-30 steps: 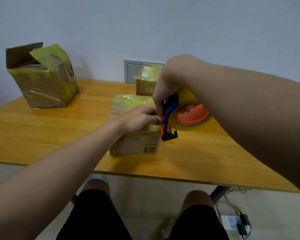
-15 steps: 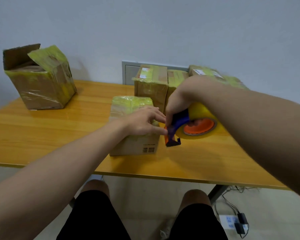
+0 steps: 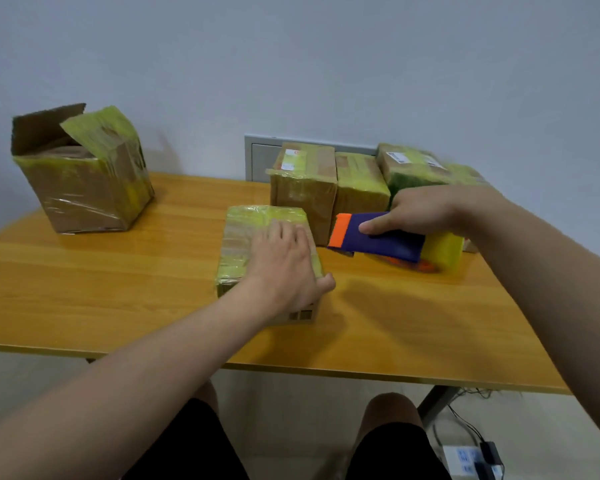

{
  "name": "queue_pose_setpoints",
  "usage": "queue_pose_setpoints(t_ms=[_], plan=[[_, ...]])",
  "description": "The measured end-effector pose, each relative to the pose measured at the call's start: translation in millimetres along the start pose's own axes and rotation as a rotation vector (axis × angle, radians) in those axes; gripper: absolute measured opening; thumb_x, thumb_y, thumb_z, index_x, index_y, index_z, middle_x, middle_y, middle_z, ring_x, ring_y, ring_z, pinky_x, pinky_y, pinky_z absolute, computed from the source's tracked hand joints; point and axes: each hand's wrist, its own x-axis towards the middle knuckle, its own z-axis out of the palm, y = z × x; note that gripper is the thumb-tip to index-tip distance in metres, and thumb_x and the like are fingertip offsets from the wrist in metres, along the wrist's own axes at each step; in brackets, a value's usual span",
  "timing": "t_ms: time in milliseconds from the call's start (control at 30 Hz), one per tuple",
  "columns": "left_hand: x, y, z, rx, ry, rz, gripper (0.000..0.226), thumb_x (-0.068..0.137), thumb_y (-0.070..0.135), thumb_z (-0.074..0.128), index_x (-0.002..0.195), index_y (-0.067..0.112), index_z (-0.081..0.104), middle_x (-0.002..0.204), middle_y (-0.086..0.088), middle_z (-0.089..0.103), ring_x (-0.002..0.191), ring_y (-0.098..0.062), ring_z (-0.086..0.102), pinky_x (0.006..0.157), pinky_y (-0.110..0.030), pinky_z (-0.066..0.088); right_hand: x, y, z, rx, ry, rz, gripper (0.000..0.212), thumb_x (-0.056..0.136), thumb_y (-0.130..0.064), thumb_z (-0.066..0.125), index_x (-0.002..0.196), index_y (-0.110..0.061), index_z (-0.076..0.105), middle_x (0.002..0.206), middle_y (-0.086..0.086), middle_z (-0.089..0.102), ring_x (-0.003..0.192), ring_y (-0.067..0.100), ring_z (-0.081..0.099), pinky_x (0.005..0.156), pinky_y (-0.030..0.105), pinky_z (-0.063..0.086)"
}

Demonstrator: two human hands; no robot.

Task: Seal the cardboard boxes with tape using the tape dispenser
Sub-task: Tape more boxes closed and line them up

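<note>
Blue-and-orange tape dispenser point(image 3: 378, 237), yellow-taped brown boxes point(image 3: 326, 188).

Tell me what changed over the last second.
The right hand swung the tape dispenser rightward off the small box and tipped it flat, still gripping it. The left hand left the box's right edge and now presses flat on top. The open box stayed put.

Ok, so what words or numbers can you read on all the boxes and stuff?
Nothing here can be read.
White label on the left back box: blurred, with a red mark.
White labels on the right back box: blurred.
Black squares on the near box, front face: too small.
Tape dispenser: no writing shows.
Blue marks on the floor power strip: too small.
</note>
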Motion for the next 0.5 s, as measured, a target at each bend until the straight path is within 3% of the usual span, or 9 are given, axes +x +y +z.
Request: queue_pose_setpoints(t_ms=[133,200,333,400,500], plan=[[-2.5,-4.3,-2.8,-0.188,-0.093,-0.05,0.115,0.082,0.094,0.013,0.16,0.012,0.032,0.158,-0.015,0.042,0.146,-0.032,0.039,0.114,-0.051,0.038,0.0,5.9,25.4,0.452,0.178,-0.004,0.055,0.092,-0.059,0.067,0.067,-0.011,0.053,0.059,0.005,0.047,0.057,0.021,0.04,0.059,0.034,0.025],[-1.6,-9.7,-4.7,-0.25,-0.105,-0.068,0.104,0.088,0.09,0.016,0.16,0.016,0.033,0.162,-0.011,0.038,0.149,-0.03,0.037,0.115,-0.05,0.037,5.3,-5.0,38.8,0.663,0.3,-0.034,0.056,0.087,-0.061,0.071,0.07,-0.009,0.059,0.06,0.005,0.053,0.056,0.019,0.045,0.058,0.032,0.03],[-6.1,4.7,-2.6,-0.235,-0.062,-0.143,0.087,0.092,0.074,0.027,0.152,0.012,0.04,0.155,-0.012,0.045,0.144,-0.031,0.039,0.115,-0.054,0.036,23.4,-43.0,55.8,0.944,0.537,-0.156,0.078,0.053,-0.074,0.084,0.087,-0.005,0.071,0.074,-0.001,0.07,0.067,0.018,0.066,0.066,0.037,0.053],[-3.8,15.2,-0.7,-0.236,0.0,-0.195,0.08,0.09,0.069,0.032,0.143,0.01,0.043,0.143,-0.012,0.051,0.134,-0.031,0.045,0.11,-0.053,0.039,30.7,-60.5,61.6,0.977,0.607,-0.226,0.067,0.056,-0.069,0.088,0.095,-0.017,0.071,0.083,-0.005,0.074,0.077,0.015,0.073,0.071,0.036,0.062],[1.4,14.8,-2.8,-0.221,0.04,-0.182,0.081,0.088,0.07,0.041,0.14,0.008,0.04,0.136,-0.011,0.052,0.126,-0.03,0.048,0.105,-0.048,0.043,34.6,-77.4,70.5,1.034,0.686,-0.304,0.056,0.069,-0.053,0.09,0.107,-0.02,0.066,0.093,-0.008,0.072,0.083,0.008,0.071,0.067,0.023,0.058]])
